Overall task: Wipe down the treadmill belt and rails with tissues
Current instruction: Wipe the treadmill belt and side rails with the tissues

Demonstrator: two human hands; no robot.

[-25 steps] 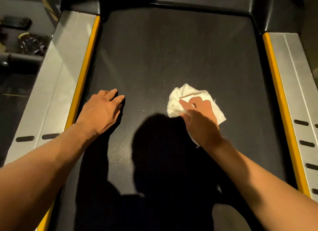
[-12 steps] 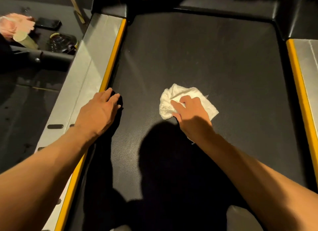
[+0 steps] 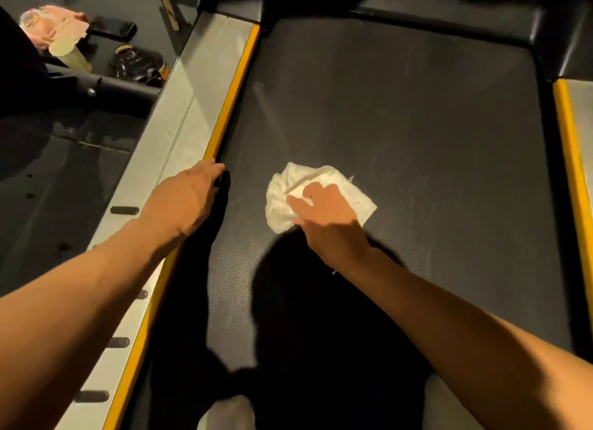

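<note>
Wiping belt (image 3: pixel 401 125) with tissue (image 3: pixel 288 189)
Pressing flat-fingered with right hand (image 3: pixel 327 219); bracing open left hand (image 3: pixel 183 202) by left rail (image 3: pixel 192 102); overlap strokes

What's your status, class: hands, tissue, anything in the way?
Left hand flat at belt edge. Right hand pressing tissue on belt. No obstacle seen.

The left forearm (image 3: pixel 80 301) and right forearm (image 3: pixel 465 333), both bare, reach forward from the lower corners. The left hand (image 3: pixel 184 202) lies palm down, fingers straight and close together, pointing ahead. The right hand (image 3: pixel 327 218) is also palm down, its fingers loosely spread and pressing flat.
</note>
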